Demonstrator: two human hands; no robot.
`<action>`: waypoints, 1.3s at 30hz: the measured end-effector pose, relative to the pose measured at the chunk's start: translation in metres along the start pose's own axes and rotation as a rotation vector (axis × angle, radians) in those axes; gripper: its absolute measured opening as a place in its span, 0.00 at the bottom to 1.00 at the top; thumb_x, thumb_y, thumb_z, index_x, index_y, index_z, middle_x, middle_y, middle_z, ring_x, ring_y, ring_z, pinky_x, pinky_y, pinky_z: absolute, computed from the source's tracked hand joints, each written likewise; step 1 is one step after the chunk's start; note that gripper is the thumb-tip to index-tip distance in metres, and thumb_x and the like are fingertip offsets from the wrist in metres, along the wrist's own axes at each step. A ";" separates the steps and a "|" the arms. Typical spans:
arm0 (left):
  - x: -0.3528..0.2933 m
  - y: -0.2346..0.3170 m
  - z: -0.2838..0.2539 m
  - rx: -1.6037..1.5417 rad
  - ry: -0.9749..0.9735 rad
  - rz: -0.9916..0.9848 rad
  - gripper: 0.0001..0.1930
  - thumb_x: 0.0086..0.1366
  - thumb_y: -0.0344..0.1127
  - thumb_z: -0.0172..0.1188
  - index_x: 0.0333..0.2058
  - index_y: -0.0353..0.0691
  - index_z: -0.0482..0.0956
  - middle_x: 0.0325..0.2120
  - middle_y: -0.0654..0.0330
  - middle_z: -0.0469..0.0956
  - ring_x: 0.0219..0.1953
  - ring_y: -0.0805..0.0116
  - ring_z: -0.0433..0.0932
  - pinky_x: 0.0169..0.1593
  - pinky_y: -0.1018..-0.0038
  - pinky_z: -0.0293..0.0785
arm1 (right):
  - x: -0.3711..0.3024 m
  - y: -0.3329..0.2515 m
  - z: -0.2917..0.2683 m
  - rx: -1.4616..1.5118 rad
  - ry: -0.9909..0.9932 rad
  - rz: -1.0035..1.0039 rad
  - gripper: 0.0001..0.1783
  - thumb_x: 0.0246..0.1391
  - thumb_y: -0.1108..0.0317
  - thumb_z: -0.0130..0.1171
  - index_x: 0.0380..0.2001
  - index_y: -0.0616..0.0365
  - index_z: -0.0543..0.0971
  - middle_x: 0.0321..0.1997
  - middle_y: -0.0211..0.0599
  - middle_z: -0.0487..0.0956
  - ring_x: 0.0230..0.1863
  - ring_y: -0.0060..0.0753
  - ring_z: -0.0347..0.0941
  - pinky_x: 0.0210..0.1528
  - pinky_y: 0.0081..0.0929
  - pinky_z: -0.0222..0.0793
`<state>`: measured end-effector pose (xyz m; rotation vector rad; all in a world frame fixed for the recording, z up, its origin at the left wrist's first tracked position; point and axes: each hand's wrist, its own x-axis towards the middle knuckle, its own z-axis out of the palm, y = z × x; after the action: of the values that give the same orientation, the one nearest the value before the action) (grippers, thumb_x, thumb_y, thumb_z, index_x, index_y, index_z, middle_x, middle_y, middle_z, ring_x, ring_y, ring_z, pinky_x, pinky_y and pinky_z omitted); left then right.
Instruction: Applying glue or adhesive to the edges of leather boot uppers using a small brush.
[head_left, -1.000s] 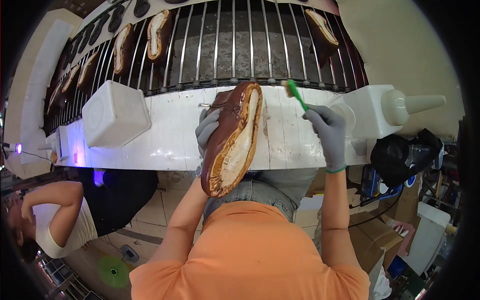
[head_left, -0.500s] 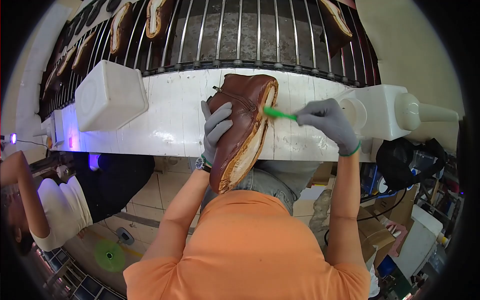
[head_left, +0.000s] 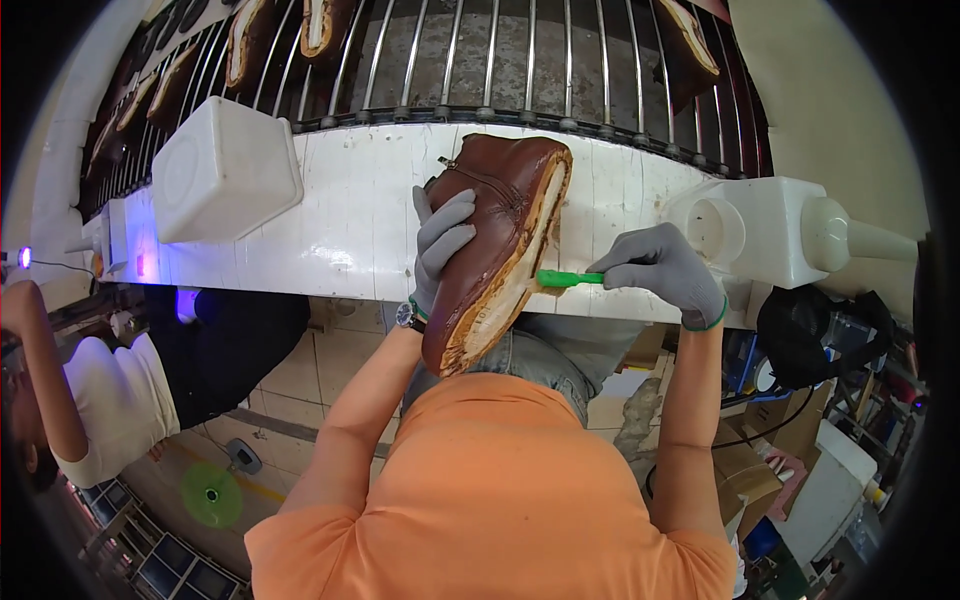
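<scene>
A brown leather boot upper (head_left: 490, 225) with a side zip lies tilted across the white bench's near edge, its pale, unsoled underside turned to the right. My left hand (head_left: 440, 245), in a grey glove, grips it by the side, fingers over the leather and the thumb side hidden. In my gloved right hand (head_left: 660, 272) a green-handled brush (head_left: 570, 279) is pinched between thumb and fingers. Its tip meets the edge of the boot's underside around the middle of its length.
On the white bench (head_left: 340, 220) an upturned white tub (head_left: 225, 170) stands left and a white container (head_left: 770, 230) with a round opening stands right. Behind runs a metal roller rack (head_left: 500, 60) carrying several more boots. Another person (head_left: 120, 400) is at far left; cardboard boxes (head_left: 745, 480) lie lower right.
My right hand has drawn the brush down along the boot's underside edge toward me. The boot and my left hand sit slightly farther right and higher in view.
</scene>
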<state>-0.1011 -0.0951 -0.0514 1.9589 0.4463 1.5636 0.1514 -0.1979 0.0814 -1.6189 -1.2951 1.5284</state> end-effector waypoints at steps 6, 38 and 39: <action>0.001 -0.004 0.002 0.025 -0.012 0.041 0.29 0.53 0.33 0.74 0.49 0.50 0.65 0.53 0.58 0.71 0.58 0.56 0.74 0.71 0.41 0.39 | 0.015 0.001 0.011 0.026 0.429 -0.011 0.07 0.49 0.72 0.67 0.32 0.62 0.87 0.23 0.25 0.79 0.26 0.14 0.69 0.29 0.18 0.63; -0.023 -0.013 -0.008 0.067 -0.235 -0.223 0.23 0.59 0.32 0.67 0.49 0.52 0.65 0.53 0.57 0.72 0.57 0.55 0.76 0.70 0.35 0.35 | 0.025 -0.037 0.055 -0.626 0.334 -0.407 0.51 0.40 0.81 0.55 0.71 0.43 0.55 0.48 0.32 0.84 0.29 0.42 0.80 0.32 0.32 0.76; -0.023 -0.012 -0.008 0.047 -0.204 -0.211 0.22 0.60 0.31 0.66 0.49 0.52 0.65 0.53 0.57 0.72 0.56 0.55 0.76 0.70 0.35 0.35 | 0.022 -0.039 0.058 -0.574 0.333 -0.382 0.51 0.37 0.83 0.54 0.70 0.44 0.57 0.49 0.35 0.83 0.29 0.44 0.80 0.34 0.31 0.78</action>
<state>-0.1133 -0.0974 -0.0756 2.0098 0.5879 1.2187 0.0834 -0.1754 0.0953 -1.7223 -1.8137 0.6542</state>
